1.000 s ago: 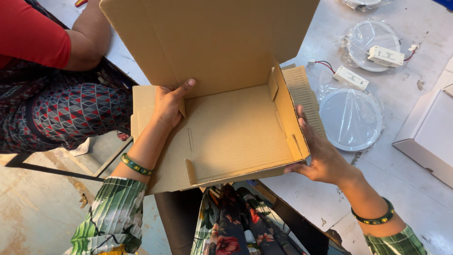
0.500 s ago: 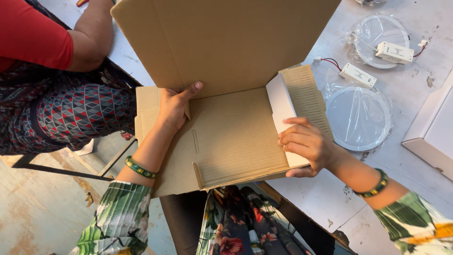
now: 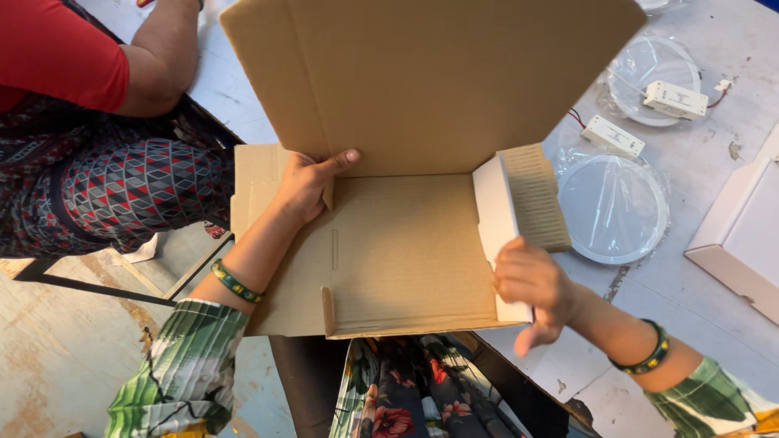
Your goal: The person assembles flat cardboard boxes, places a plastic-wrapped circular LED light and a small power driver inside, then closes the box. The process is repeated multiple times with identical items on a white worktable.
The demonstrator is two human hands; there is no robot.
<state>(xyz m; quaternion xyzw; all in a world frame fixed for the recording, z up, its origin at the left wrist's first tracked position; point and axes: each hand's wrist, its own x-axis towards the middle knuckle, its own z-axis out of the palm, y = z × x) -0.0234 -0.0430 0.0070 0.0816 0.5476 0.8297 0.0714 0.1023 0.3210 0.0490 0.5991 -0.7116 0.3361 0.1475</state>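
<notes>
A flat brown cardboard box (image 3: 406, 251) lies half folded in front of me, its big lid flap standing up at the back. My left hand (image 3: 308, 182) presses on the box's left side, thumb against the raised flap. My right hand (image 3: 531, 284) grips the right side wall (image 3: 499, 211), which stands upright with its white face turned inward and a corrugated flap folded outward beside it.
A wrapped round white light panel (image 3: 613, 207) with a small white driver box (image 3: 614, 135) lies on the grey table to the right, another wrapped panel (image 3: 657, 77) behind it. A white box (image 3: 742, 235) sits at the right edge. A person in red sits at left.
My right hand has come from the outside of the box over its right wall and folded that wall upright. The left hand has stayed in place.
</notes>
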